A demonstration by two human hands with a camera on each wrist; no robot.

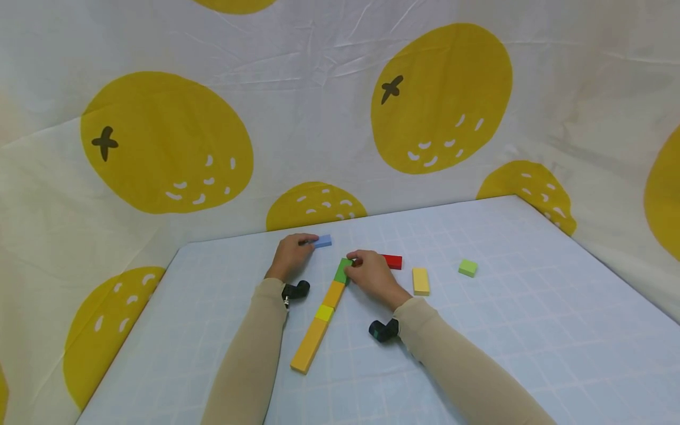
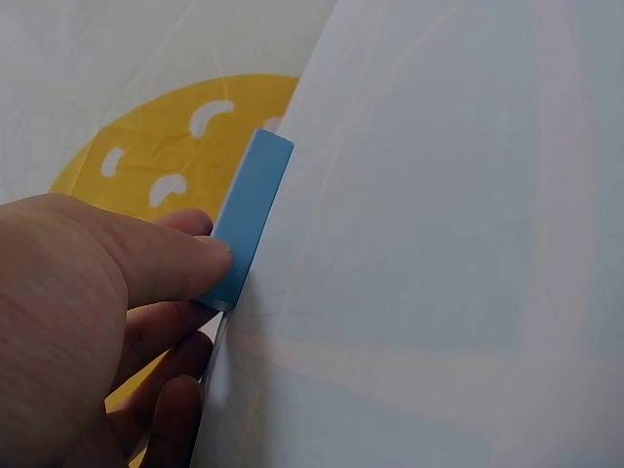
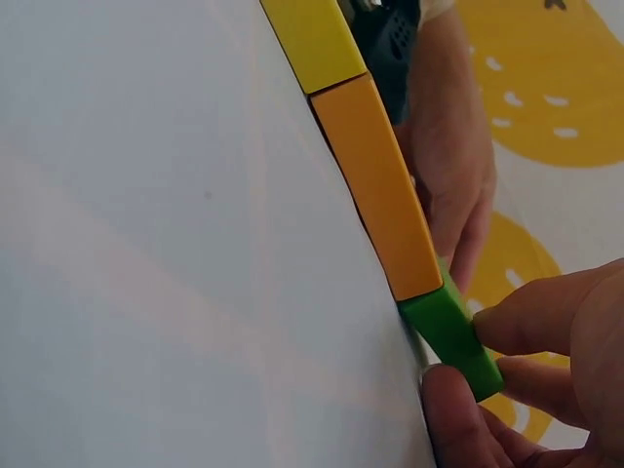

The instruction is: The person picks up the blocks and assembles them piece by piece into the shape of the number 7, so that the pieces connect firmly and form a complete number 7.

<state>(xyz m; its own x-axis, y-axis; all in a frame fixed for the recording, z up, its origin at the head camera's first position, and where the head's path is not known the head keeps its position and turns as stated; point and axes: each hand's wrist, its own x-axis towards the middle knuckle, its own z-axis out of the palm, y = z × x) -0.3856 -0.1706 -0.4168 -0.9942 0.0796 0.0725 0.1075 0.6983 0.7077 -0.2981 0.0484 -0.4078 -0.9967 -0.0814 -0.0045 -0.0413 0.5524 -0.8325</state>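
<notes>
My left hand (image 1: 291,257) pinches one end of a blue rectangular block (image 1: 323,241) near the back of the table. In the left wrist view, the thumb presses the blue block's (image 2: 255,210) face and the fingers lie behind it. My right hand (image 1: 374,278) grips a green block (image 1: 342,271) at the far end of a slanting row. Thumb and fingers sit around the green block (image 3: 450,336) in the right wrist view, its end against an orange block (image 3: 378,185). Nearer me, the row continues with a yellow block (image 1: 324,313) and a longer orange block (image 1: 310,345).
A red block (image 1: 393,262) lies just behind my right hand, partly hidden by it. Farther right are a pale yellow block (image 1: 421,281) and a light green block (image 1: 468,268). Printed cloth (image 1: 308,118) hangs behind the table's (image 1: 531,307) back edge.
</notes>
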